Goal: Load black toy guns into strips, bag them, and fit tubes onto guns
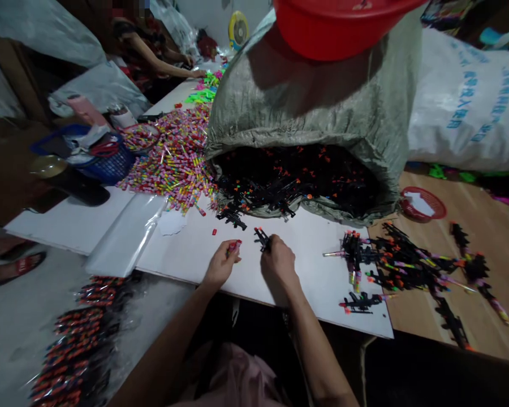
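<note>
My left hand [221, 263] is closed around a small pink-and-red tube [234, 246] whose end shows past the fingertips. To its right, my right hand [279, 259] grips a black toy gun [261, 239] with an orange tip; the fingers cover its rear part. Both hands are just above the white tabletop [173, 257], a short way apart. Beyond them lies the open mouth of a large woven sack [314, 107], full of black toy guns [275, 189]. A heap of colourful small tubes [173, 158] spreads to the left of the sack.
At right, black toy guns with tubes attached [407, 260] lie piled near a red basket [441, 210]. A red basin [343, 28] rests on the sack. Left are a blue basket [110, 164], a dark bottle [74, 182] and bagged toys [74, 339] on the floor. Another person's arm [156, 65] reaches over the table's far end.
</note>
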A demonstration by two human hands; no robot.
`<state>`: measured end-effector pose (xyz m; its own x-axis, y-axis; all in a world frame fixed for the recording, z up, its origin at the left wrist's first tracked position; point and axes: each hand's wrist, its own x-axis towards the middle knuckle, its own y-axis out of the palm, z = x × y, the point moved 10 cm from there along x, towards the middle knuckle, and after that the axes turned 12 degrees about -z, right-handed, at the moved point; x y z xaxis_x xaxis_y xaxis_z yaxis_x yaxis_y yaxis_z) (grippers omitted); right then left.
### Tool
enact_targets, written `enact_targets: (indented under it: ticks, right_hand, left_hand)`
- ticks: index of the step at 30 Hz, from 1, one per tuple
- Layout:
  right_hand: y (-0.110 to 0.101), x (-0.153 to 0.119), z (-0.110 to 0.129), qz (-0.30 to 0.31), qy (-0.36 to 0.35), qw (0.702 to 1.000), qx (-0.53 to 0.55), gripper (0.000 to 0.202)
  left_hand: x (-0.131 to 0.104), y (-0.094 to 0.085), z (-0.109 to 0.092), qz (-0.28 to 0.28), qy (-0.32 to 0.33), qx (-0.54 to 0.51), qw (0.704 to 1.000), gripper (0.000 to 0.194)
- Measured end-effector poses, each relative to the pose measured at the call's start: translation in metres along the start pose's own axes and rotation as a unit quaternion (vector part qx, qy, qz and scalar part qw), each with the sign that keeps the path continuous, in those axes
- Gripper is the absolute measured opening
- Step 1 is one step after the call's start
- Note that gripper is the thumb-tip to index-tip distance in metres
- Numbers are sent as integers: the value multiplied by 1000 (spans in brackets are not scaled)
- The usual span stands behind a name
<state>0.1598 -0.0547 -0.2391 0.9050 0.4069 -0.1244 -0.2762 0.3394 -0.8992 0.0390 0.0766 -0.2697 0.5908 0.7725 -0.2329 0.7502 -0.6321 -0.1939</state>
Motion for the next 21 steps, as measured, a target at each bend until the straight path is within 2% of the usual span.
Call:
enact_targets:
  ticks: [2,3,6,8,12,16,19,21]
  right_hand:
    - [-6,-8,-16,14,25,994,107,36]
    - [-9,-13,-19,16,36,982,183,36]
    - [-26,-28,-6,-24,40,919,391,29]
    - [-38,-36,6,-72,28,885,459,29]
    - [-37,-47,13,-106,64,863,490,30]
    - [-41,-51,8,-130,74,846,512,28]
    - [-49,-52,11,-140,39,855,498,23]
    - [-52,-54,10,-148,31,863,482,23]
  left_hand:
    - [-6,11,8,38,-73,-117,990,40]
    - [-11,19,7,56,-90,-154,982,44]
    - [-21,32,-4,81,-86,-196,973,49]
    - [-23,30,-16,76,-54,-190,977,48]
    - [-25,19,-37,66,13,-140,988,45]
    - [-29,19,-44,65,32,-110,991,46]
    - [-34,23,-46,70,48,-73,994,43]
    - [-37,22,-52,62,86,-40,994,39]
